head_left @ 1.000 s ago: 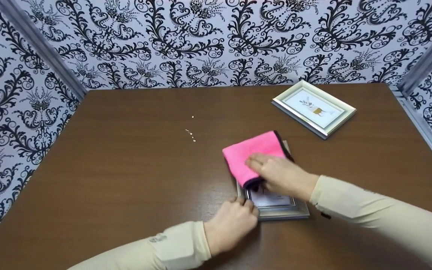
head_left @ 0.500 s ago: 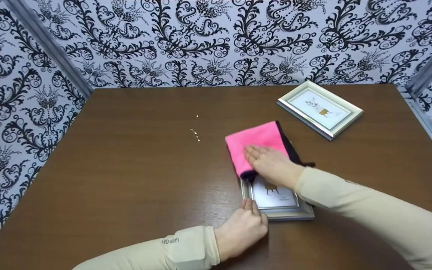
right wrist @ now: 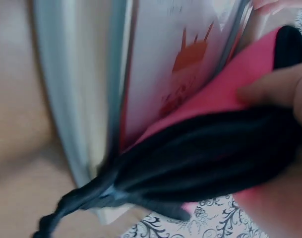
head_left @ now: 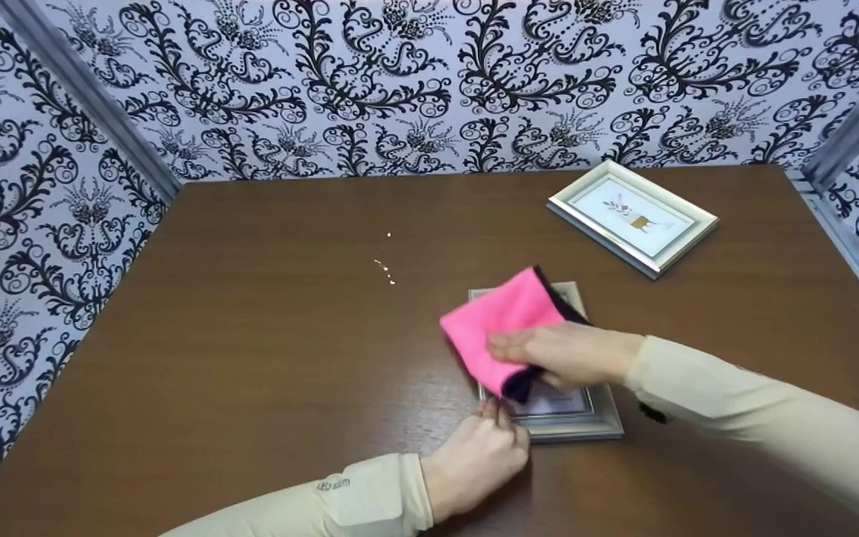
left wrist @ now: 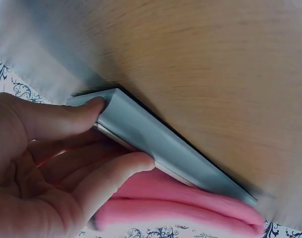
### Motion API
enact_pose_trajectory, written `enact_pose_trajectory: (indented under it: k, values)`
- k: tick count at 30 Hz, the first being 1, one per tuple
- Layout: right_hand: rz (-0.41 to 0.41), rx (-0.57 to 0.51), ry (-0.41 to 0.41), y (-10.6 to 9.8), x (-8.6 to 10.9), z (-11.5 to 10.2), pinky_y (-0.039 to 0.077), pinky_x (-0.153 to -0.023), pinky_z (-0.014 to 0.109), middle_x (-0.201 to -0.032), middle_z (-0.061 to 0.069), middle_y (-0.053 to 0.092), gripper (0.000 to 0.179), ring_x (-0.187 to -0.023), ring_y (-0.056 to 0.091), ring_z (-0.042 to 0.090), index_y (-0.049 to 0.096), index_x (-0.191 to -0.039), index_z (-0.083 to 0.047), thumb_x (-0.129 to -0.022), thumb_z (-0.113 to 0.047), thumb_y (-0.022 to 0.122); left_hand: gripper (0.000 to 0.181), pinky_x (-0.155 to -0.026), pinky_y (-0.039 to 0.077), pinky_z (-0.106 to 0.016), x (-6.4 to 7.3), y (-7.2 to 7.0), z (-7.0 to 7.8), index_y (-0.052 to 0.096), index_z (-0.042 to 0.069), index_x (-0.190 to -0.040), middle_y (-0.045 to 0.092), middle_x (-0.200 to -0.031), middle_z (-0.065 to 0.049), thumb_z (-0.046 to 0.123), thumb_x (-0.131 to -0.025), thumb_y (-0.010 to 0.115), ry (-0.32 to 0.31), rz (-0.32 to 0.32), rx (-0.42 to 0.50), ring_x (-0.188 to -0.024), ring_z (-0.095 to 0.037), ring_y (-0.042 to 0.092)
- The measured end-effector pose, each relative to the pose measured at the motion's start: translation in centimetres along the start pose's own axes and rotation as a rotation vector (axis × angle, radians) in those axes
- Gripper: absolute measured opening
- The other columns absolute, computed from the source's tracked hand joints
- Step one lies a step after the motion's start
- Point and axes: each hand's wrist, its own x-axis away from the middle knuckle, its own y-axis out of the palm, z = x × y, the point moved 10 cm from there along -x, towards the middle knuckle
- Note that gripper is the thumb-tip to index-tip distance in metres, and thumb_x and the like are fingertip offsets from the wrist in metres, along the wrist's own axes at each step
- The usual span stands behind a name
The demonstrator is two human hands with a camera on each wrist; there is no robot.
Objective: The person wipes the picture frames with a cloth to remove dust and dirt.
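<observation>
A silver-cream picture frame (head_left: 579,429) lies face up on the table, its upper left part covered by a folded pink cloth (head_left: 500,309) with dark edging. My right hand (head_left: 564,350) grips the cloth and holds it on the glass. In the right wrist view, the thumb side of this hand (right wrist: 284,89) closes on the bunched cloth (right wrist: 200,106), above a printed chair picture. My left hand (head_left: 478,459) holds the frame at its near left corner. The left wrist view shows thumb and forefinger of that hand (left wrist: 51,153) pinching the frame's rail (left wrist: 146,131).
Another picture frame (head_left: 631,216) lies angled at the back right, with a plant-and-chair print. Several small pale marks (head_left: 385,268) dot the brown table (head_left: 265,335) left of centre. Patterned walls (head_left: 400,89) enclose the back and sides.
My right hand first slid the cloth away from me over the frame, then drew it back nearer and turned it slightly. My left hand keeps its hold on the frame's corner.
</observation>
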Motion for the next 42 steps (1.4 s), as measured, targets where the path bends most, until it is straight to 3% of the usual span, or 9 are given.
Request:
enact_pose_trajectory:
  k: [2, 3, 5, 10, 14, 21, 31, 36, 42]
  values:
    - [-0.020, 0.033, -0.068, 0.3, 0.5, -0.7, 0.048, -0.094, 0.039, -0.127, 0.015, 0.060, 0.048, -0.114, 0.059, 0.026, 0.057, -0.131, 0.000, -0.083, 0.006, 0.062, 0.008, -0.068, 0.055, -0.026, 0.1, -0.1, 0.0, 0.068, 0.014, -0.086, 0.066, -0.083, -0.009, 0.018, -0.079, 0.066, 0.002, 0.016, 0.000, -0.078, -0.019, 0.063]
    - [0.020, 0.150, -0.143, 0.1, 0.7, -1.5, 0.043, -0.099, 0.043, -0.138, 0.016, 0.051, 0.059, -0.125, 0.050, 0.028, 0.052, -0.135, 0.002, -0.078, 0.011, 0.063, 0.007, -0.067, 0.055, -0.025, 0.1, -0.1, 0.0, 0.068, 0.014, -0.085, 0.065, -0.081, -0.007, 0.018, -0.080, 0.066, 0.004, 0.020, -0.003, -0.077, -0.018, 0.063]
    - [0.043, 0.206, -0.168, 0.0, 0.6, -1.8, 0.040, -0.102, 0.044, -0.139, 0.017, 0.050, 0.059, -0.129, 0.046, 0.029, 0.052, -0.135, 0.003, -0.078, 0.011, 0.063, 0.008, -0.070, 0.055, -0.026, 0.2, -0.1, 0.0, 0.069, 0.013, -0.086, 0.067, -0.084, -0.010, 0.017, -0.080, 0.066, 0.009, 0.015, -0.004, -0.078, -0.019, 0.064]
    - [0.045, 0.316, -0.025, -0.2, -1.5, 0.1, 0.029, -0.109, 0.044, -0.146, 0.023, 0.037, 0.059, -0.136, 0.035, 0.034, 0.040, -0.141, 0.007, -0.084, 0.012, 0.057, 0.013, -0.075, 0.055, -0.027, 0.1, 0.2, -0.1, 0.071, 0.010, -0.092, 0.069, -0.096, -0.019, 0.016, -0.081, 0.068, 0.024, -0.031, 0.010, -0.088, -0.023, 0.068]
    - [0.023, 0.436, 0.083, -0.6, -3.6, 2.2, 0.027, -0.111, 0.044, -0.147, 0.025, 0.036, 0.061, -0.136, 0.033, 0.036, 0.039, -0.141, 0.010, -0.084, 0.011, 0.061, 0.011, -0.074, 0.055, -0.026, 0.0, 0.4, 0.1, 0.069, 0.012, -0.089, 0.069, -0.093, -0.015, 0.017, -0.079, 0.069, 0.037, -0.044, 0.029, -0.088, -0.021, 0.067]
    - [0.013, 0.337, 0.054, -1.2, -3.3, 1.8, 0.026, -0.111, 0.044, -0.148, 0.024, 0.035, 0.060, -0.137, 0.032, 0.035, 0.039, -0.141, 0.009, -0.086, 0.009, 0.061, 0.010, -0.071, 0.056, -0.025, -0.2, 0.3, 0.1, 0.068, 0.013, -0.088, 0.068, -0.091, -0.014, 0.018, -0.079, 0.070, 0.018, -0.028, 0.023, -0.087, -0.020, 0.067]
    - [0.007, 0.147, -0.211, -0.7, 0.5, -2.1, 0.048, -0.093, 0.042, -0.134, 0.015, 0.056, 0.056, -0.118, 0.056, 0.029, 0.056, -0.132, 0.000, -0.078, 0.011, 0.065, 0.005, -0.056, 0.050, -0.021, 0.2, -0.1, -0.5, 0.066, 0.019, -0.080, 0.062, -0.077, -0.002, 0.018, -0.076, 0.069, -0.015, 0.033, 0.009, -0.071, -0.013, 0.058]
    - [0.011, 0.304, -0.207, -0.9, 0.9, -2.2, 0.045, -0.097, 0.045, -0.135, 0.012, 0.056, 0.057, -0.125, 0.050, 0.026, 0.059, -0.131, -0.004, -0.077, 0.011, 0.066, 0.005, -0.060, 0.053, -0.022, 0.4, 0.2, -0.9, 0.066, 0.017, -0.080, 0.065, -0.084, -0.005, 0.014, -0.078, 0.069, -0.008, 0.007, 0.049, -0.077, -0.015, 0.059]
    - [0.039, 0.503, -0.174, -2.8, -1.1, -0.8, 0.034, -0.106, 0.045, -0.136, 0.010, 0.054, 0.051, -0.129, 0.046, 0.031, 0.061, -0.130, -0.011, -0.082, 0.006, 0.067, 0.008, -0.058, 0.053, -0.018, 0.2, 0.3, -1.2, 0.069, 0.015, -0.083, 0.065, -0.085, -0.005, 0.010, -0.076, 0.070, 0.016, 0.000, 0.090, -0.076, -0.013, 0.058]
